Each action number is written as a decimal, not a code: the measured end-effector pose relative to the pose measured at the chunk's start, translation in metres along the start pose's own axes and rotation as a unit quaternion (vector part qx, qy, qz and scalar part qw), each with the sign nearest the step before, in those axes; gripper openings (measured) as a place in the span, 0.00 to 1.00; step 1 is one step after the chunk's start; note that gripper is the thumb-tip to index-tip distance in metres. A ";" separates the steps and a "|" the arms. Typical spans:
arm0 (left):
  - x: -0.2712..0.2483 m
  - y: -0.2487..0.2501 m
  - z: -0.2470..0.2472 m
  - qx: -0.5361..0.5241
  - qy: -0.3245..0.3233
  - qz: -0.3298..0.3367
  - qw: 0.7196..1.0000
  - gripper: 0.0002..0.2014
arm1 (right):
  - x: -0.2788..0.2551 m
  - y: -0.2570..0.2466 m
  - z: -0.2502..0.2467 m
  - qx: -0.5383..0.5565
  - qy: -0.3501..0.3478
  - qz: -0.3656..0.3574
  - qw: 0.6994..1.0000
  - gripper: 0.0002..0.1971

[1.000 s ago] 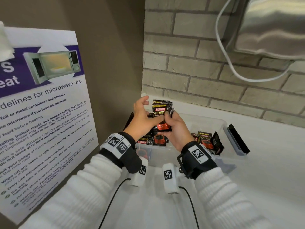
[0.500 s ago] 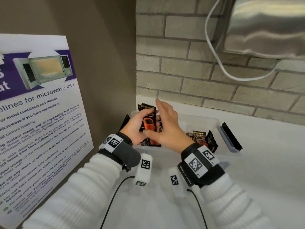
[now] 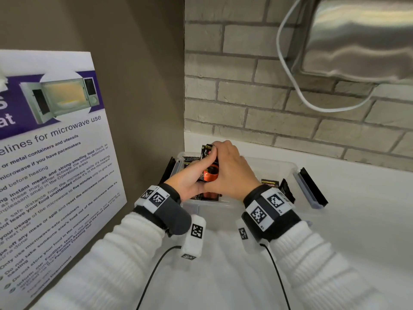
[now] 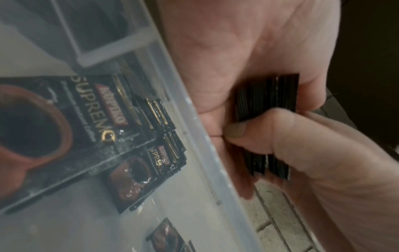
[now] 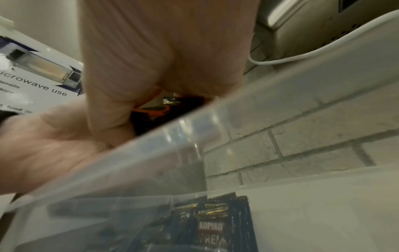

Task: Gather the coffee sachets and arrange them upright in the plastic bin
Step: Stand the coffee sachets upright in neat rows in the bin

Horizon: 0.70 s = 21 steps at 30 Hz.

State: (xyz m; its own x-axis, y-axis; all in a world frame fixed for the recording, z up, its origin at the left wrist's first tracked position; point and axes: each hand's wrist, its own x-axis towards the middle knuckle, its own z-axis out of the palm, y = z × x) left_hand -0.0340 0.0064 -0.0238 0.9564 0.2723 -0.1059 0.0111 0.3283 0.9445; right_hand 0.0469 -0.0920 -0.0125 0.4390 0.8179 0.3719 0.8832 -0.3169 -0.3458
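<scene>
My left hand point(image 3: 190, 182) and right hand point(image 3: 230, 173) both clasp the sachet stack point(image 3: 210, 173), fingers curled around it. It sits above the plastic bin point(image 3: 288, 168), at its 9 o'clock end. More sachets point(image 3: 269, 182) stand toward 3 o'clock.

White microwave-use poster point(image 3: 51, 157) on left wall; steel wall unit point(image 3: 362, 36) with white cable point(image 3: 288, 70) over grey brick wall point(image 3: 245, 90).

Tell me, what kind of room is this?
Probably a shared workplace pantry or break room. A white and purple poster of microwave-use guidelines hangs on the left wall, a clear plastic bin holds black instant-coffee sachets, and all stands on a white counter.
</scene>
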 end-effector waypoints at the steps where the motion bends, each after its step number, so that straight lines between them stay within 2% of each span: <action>1: 0.000 0.000 -0.002 -0.004 -0.009 0.004 1.000 0.20 | 0.000 0.001 0.000 0.000 0.016 0.000 1.000 0.44; 3: 0.001 -0.004 -0.006 0.005 -0.010 0.021 1.000 0.20 | 0.002 0.004 0.002 -0.020 0.035 0.003 0.999 0.45; 6: 0.008 -0.010 -0.009 0.084 0.040 0.056 0.994 0.19 | 0.004 0.007 0.007 -0.034 0.047 -0.008 0.998 0.47; 7: 0.011 -0.011 -0.009 0.113 0.055 0.061 0.990 0.20 | 0.005 0.006 0.010 -0.002 0.046 -0.011 0.999 0.50; 9: 0.015 -0.011 -0.008 0.145 0.081 0.065 0.984 0.23 | 0.007 0.003 0.010 0.144 0.023 0.017 0.989 0.59; 11: 0.019 -0.011 -0.011 0.153 0.116 0.070 0.979 0.22 | 0.008 0.002 0.006 0.322 0.007 0.091 0.942 0.61; 12: 0.021 -0.010 -0.013 0.162 0.134 0.078 0.975 0.21 | 0.008 0.004 0.004 0.406 0.003 0.137 0.903 0.58; 13: 0.022 -0.010 -0.015 0.180 0.144 0.089 0.969 0.21 | 0.009 0.007 0.002 0.475 -0.008 0.175 0.862 0.51; 14: 0.022 -0.010 -0.016 0.210 0.148 0.098 0.961 0.20 | 0.009 0.009 0.000 0.511 -0.027 0.199 0.836 0.42; 15: 0.025 -0.011 -0.018 0.239 0.151 0.106 0.953 0.19 | 0.010 0.009 -0.001 0.505 -0.043 0.208 0.837 0.31; 17: 0.026 -0.011 -0.019 0.290 0.146 0.106 0.940 0.18 | 0.011 0.004 -0.003 0.434 -0.036 0.212 0.875 0.10; 19: 0.024 -0.010 -0.018 0.343 0.130 0.095 0.925 0.16 | 0.013 0.004 -0.001 0.394 0.010 0.228 0.890 0.05; 20: 0.022 -0.009 -0.020 0.386 0.126 0.098 0.909 0.15 | 0.016 0.007 0.002 0.383 0.023 0.245 0.891 0.04; 21: 0.021 -0.007 -0.024 0.438 0.134 0.106 0.883 0.18 | 0.018 0.010 0.006 0.373 0.028 0.271 0.887 0.04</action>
State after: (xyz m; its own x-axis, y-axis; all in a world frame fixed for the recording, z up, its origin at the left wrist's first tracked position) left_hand -0.0205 0.0315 -0.0400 0.8620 0.4864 0.1426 0.1743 -0.5485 0.8178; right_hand 0.0624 -0.0775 -0.0145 0.7916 0.6109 0.0121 0.1945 -0.2332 -0.9528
